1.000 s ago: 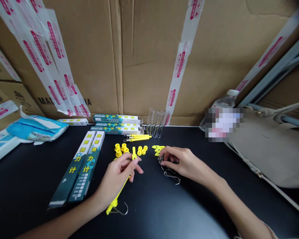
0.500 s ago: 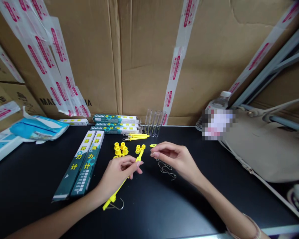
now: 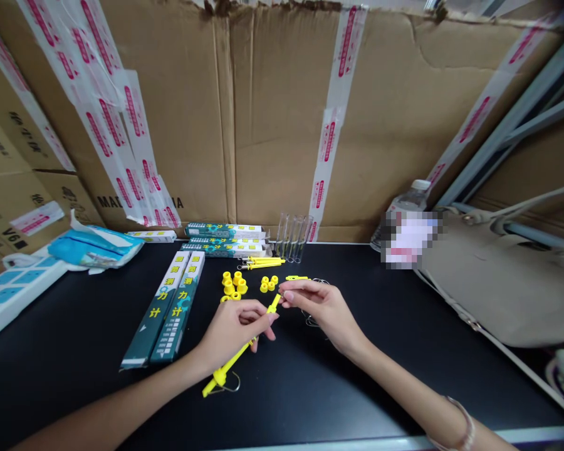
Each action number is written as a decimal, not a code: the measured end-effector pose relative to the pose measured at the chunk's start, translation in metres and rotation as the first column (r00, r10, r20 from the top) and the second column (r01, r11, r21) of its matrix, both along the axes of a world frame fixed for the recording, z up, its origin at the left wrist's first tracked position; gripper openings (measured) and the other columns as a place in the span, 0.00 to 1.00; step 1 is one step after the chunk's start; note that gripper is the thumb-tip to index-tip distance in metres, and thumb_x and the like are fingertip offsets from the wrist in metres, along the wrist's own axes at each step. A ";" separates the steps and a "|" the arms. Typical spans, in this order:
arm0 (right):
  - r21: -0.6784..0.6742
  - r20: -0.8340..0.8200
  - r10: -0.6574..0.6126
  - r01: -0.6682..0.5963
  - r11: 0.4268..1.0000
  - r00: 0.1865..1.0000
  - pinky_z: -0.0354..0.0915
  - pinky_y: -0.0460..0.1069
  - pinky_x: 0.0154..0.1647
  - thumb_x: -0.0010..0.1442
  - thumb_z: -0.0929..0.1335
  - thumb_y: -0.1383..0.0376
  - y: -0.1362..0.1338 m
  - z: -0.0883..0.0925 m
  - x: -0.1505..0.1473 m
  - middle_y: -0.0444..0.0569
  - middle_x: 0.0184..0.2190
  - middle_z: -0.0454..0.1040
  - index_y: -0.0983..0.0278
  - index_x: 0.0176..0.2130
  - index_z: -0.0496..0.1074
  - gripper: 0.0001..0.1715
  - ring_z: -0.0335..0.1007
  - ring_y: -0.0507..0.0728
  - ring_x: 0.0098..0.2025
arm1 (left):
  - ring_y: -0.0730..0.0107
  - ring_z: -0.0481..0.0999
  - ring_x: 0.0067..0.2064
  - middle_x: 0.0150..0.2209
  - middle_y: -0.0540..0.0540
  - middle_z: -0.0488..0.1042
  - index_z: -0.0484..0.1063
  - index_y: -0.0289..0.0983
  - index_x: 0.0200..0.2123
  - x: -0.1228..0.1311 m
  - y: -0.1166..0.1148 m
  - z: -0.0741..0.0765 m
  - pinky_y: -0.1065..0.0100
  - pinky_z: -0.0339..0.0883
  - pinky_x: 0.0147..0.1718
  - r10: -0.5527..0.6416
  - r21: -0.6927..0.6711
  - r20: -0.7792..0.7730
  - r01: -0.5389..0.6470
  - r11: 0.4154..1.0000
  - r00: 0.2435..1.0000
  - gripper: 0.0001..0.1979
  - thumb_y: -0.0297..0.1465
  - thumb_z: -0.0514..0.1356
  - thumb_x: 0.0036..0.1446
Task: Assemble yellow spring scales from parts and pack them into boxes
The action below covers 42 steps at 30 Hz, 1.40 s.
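My left hand [image 3: 237,329] is closed around a yellow plastic spring scale rod [image 3: 235,360], which slants from lower left to upper right. A bent metal hook [image 3: 238,383] hangs at the rod's lower end. At its upper tip, my right hand [image 3: 322,308] pinches something too small to make out. Thin wire hooks [image 3: 310,321] lie partly hidden beneath the right hand. Behind it is a flat yellow piece [image 3: 297,277]. Larger yellow caps [image 3: 229,287] and smaller yellow caps [image 3: 264,287] stand in two groups beyond the left hand.
Thin yellow rods [image 3: 263,263] lie before clear tubes [image 3: 295,241] and stacked boxes [image 3: 225,241]. Two long boxes [image 3: 173,313] lie left. A blue packet [image 3: 98,247] and power strip [image 3: 23,291] sit farther left. Right are a bottle [image 3: 411,197] and beige bag [image 3: 498,282]. Cardboard [image 3: 277,138] stands behind.
My right hand has moved left and down to the rod's upper tip, closing the gap between the hands. The camera view has shifted slightly.
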State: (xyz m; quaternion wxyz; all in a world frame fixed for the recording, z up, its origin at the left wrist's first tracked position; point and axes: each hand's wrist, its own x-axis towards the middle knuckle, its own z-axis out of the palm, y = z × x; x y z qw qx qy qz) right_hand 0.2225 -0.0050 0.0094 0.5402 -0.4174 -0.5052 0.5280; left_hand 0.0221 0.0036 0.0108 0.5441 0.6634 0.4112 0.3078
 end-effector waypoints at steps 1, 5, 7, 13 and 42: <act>-0.005 -0.013 -0.005 0.005 1.000 1.000 0.76 0.53 0.45 0.50 0.79 0.57 0.000 -0.001 0.000 0.50 0.36 0.84 0.63 0.39 0.84 0.17 0.80 0.56 0.34 | 0.75 0.69 0.17 0.24 0.46 0.80 0.75 0.35 0.25 0.000 0.000 0.000 0.73 0.62 0.19 0.000 0.005 0.000 0.000 1.000 1.000 0.18 0.44 0.65 0.56; -0.023 -0.052 -0.023 0.022 1.000 0.998 0.77 0.54 0.45 0.49 0.79 0.56 0.001 -0.003 -0.002 0.51 0.36 0.84 0.64 0.39 0.84 0.18 0.81 0.56 0.34 | 0.76 0.67 0.17 0.24 0.46 0.80 0.75 0.35 0.26 0.000 0.001 -0.001 0.72 0.61 0.19 0.005 0.018 0.005 -0.005 1.000 1.000 0.19 0.46 0.64 0.56; -0.026 -0.065 -0.033 0.031 0.999 0.997 0.77 0.54 0.45 0.48 0.80 0.56 0.001 -0.004 -0.003 0.51 0.35 0.84 0.64 0.39 0.84 0.20 0.81 0.57 0.34 | 0.76 0.67 0.17 0.25 0.45 0.80 0.74 0.35 0.26 0.001 0.001 -0.001 0.72 0.62 0.19 0.006 0.021 0.009 -0.006 1.000 1.000 0.20 0.47 0.64 0.56; -0.028 -0.057 -0.010 0.008 1.000 0.998 0.77 0.54 0.43 0.48 0.80 0.56 -0.001 -0.003 -0.005 0.51 0.39 0.83 0.64 0.38 0.84 0.19 0.80 0.55 0.32 | 0.75 0.68 0.17 0.25 0.45 0.80 0.75 0.35 0.26 0.000 0.001 -0.002 0.72 0.61 0.19 -0.006 0.023 0.010 0.006 1.000 1.000 0.20 0.47 0.65 0.55; 0.059 0.121 0.049 -0.056 0.997 0.991 0.72 0.44 0.23 0.56 0.76 0.58 -0.008 -0.007 -0.012 0.47 0.35 0.74 0.59 0.43 0.84 0.14 0.70 0.49 0.24 | 0.76 0.71 0.17 0.26 0.47 0.80 0.76 0.34 0.36 0.001 0.001 -0.006 0.75 0.55 0.16 -0.018 -0.105 0.082 0.026 0.994 0.997 0.18 0.45 0.63 0.59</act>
